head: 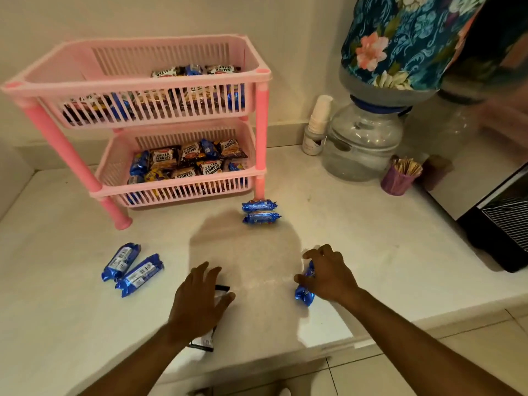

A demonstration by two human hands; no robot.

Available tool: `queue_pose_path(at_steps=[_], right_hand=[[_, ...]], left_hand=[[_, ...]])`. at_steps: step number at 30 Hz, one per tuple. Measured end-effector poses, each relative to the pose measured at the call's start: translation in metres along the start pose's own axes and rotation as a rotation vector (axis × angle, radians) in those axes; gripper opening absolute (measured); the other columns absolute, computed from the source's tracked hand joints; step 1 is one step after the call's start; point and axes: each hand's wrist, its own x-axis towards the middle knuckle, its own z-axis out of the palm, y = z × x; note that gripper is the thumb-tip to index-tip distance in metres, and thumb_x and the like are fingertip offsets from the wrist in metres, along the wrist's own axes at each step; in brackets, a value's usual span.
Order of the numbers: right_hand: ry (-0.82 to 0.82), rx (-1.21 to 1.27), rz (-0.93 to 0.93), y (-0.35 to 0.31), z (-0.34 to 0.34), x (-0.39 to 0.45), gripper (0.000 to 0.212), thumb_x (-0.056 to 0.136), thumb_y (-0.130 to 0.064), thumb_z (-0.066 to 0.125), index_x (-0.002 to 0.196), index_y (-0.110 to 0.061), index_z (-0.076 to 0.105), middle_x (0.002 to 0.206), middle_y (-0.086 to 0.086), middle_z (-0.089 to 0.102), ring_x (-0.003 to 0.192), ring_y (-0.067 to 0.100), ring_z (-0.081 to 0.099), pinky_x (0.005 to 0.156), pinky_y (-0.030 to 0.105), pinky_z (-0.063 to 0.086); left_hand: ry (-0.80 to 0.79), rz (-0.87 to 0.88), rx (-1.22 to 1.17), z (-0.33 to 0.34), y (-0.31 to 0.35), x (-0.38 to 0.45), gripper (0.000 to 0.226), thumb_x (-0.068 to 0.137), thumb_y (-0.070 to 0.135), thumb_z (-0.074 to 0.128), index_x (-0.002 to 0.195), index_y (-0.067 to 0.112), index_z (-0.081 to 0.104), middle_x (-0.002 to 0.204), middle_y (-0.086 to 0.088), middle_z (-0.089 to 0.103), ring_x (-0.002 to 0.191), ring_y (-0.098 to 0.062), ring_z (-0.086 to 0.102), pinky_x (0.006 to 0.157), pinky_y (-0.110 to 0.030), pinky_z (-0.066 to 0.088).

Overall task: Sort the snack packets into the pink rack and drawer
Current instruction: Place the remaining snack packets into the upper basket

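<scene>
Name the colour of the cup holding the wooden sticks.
Purple cup, beside the water dispenser; head view.

Pink rack (258,92), blue packets (133,268) on white counter (371,238), teal floral cover (405,38).

Dark packet (221,292) mostly hidden under left hand (200,304), blue packet (305,287) partly covered by right hand (328,274), upper-right corner blurred.

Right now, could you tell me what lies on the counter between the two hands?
Head view: only bare white counter lies between the left hand and right hand.
</scene>
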Motion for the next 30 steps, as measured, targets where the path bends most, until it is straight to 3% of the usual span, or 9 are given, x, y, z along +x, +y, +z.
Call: queue_pose_path(at_steps=[4, 7, 12, 15, 19, 22, 24, 27, 30], right_hand=[[0.066, 0.055, 0.029, -0.001, 0.019, -0.005, 0.07, 0.079, -0.06, 0.071, 0.136, -0.026, 0.049, 0.136, 0.002, 0.037, 0.126, 0.026, 0.039, 0.095, 0.033, 0.047], [0.088, 0.155, -0.008, -0.002, 0.027, -0.006, 0.062, 0.082, -0.05, 0.074, 0.133, -0.023, 0.051, 0.131, 0.003, 0.038, 0.122, 0.024, 0.043, 0.096, 0.031, 0.048], [0.086, 0.285, -0.066, -0.011, 0.029, -0.001, 0.065, 0.078, -0.033, 0.079, 0.134, -0.022, 0.049, 0.123, -0.004, 0.035, 0.116, 0.02, 0.049, 0.091, 0.027, 0.05], [0.083, 0.33, -0.069, -0.021, 0.029, 0.004, 0.079, 0.072, -0.032, 0.084, 0.138, -0.021, 0.042, 0.121, -0.003, 0.033, 0.108, 0.019, 0.054, 0.082, 0.023, 0.054], [0.1, 0.372, -0.083, -0.04, 0.024, 0.012, 0.077, 0.067, -0.031, 0.087, 0.13, -0.022, 0.043, 0.118, -0.003, 0.042, 0.091, 0.01, 0.056, 0.063, 0.009, 0.044], [0.127, 0.518, -0.108, -0.064, 0.014, 0.016, 0.073, 0.067, -0.025, 0.088, 0.125, -0.023, 0.044, 0.11, -0.003, 0.058, 0.084, 0.008, 0.065, 0.067, 0.016, 0.054], [0.152, 0.644, -0.126, -0.086, 0.003, 0.017, 0.073, 0.067, -0.02, 0.089, 0.123, -0.027, 0.043, 0.104, -0.01, 0.061, 0.083, 0.004, 0.066, 0.065, 0.012, 0.053], [0.162, 0.805, -0.159, -0.128, -0.021, 0.019, 0.07, 0.068, -0.016, 0.09, 0.12, -0.031, 0.045, 0.101, -0.017, 0.062, 0.085, 0.003, 0.067, 0.067, 0.016, 0.055], [0.117, 0.972, -0.2, -0.171, -0.043, 0.023, 0.068, 0.067, -0.014, 0.091, 0.121, -0.027, 0.052, 0.105, -0.007, 0.068, 0.088, 0.01, 0.071, 0.072, 0.025, 0.06]], left_hand=[[0.113, -0.054, -0.031, 0.017, 0.0, -0.024, 0.077, 0.077, 0.078, 0.047, 0.142, 0.037, 0.039, 0.161, 0.001, 0.021, 0.146, -0.021, 0.028, 0.114, -0.038, 0.037], [0.151, -0.052, -0.115, 0.023, -0.004, -0.033, 0.059, 0.081, 0.057, 0.062, 0.135, 0.039, 0.047, 0.159, 0.0, 0.022, 0.144, -0.022, 0.031, 0.114, -0.038, 0.037], [0.124, -0.071, -0.245, 0.025, -0.001, -0.033, 0.047, 0.092, 0.031, 0.061, 0.136, 0.032, 0.047, 0.159, 0.0, 0.018, 0.147, -0.022, 0.024, 0.119, -0.037, 0.031], [0.151, -0.034, -0.285, 0.017, 0.002, -0.027, 0.047, 0.094, 0.016, 0.057, 0.139, 0.021, 0.046, 0.159, 0.0, 0.018, 0.145, -0.02, 0.03, 0.117, -0.032, 0.034], [0.255, -0.018, -0.421, -0.001, 0.008, -0.014, 0.051, 0.088, 0.001, 0.061, 0.135, 0.009, 0.042, 0.148, -0.006, 0.034, 0.136, -0.022, 0.041, 0.111, -0.027, 0.036], [0.378, -0.076, -0.547, -0.025, 0.014, 0.001, 0.039, 0.087, 0.004, 0.066, 0.12, 0.006, 0.046, 0.128, -0.004, 0.042, 0.121, -0.019, 0.048, 0.1, -0.017, 0.032], [0.43, -0.104, -0.643, -0.047, 0.017, 0.015, 0.029, 0.089, 0.011, 0.068, 0.114, 0.009, 0.053, 0.121, -0.002, 0.046, 0.115, -0.015, 0.049, 0.096, -0.017, 0.032], [0.469, -0.13, -0.827, -0.086, 0.018, 0.03, 0.021, 0.092, 0.02, 0.064, 0.112, 0.019, 0.057, 0.122, 0.001, 0.053, 0.111, -0.011, 0.053, 0.094, -0.022, 0.04], [0.482, -0.127, -1.116, -0.123, 0.016, 0.04, 0.021, 0.095, 0.02, 0.059, 0.116, 0.016, 0.06, 0.114, -0.009, 0.066, 0.105, -0.024, 0.064, 0.088, -0.033, 0.052]])
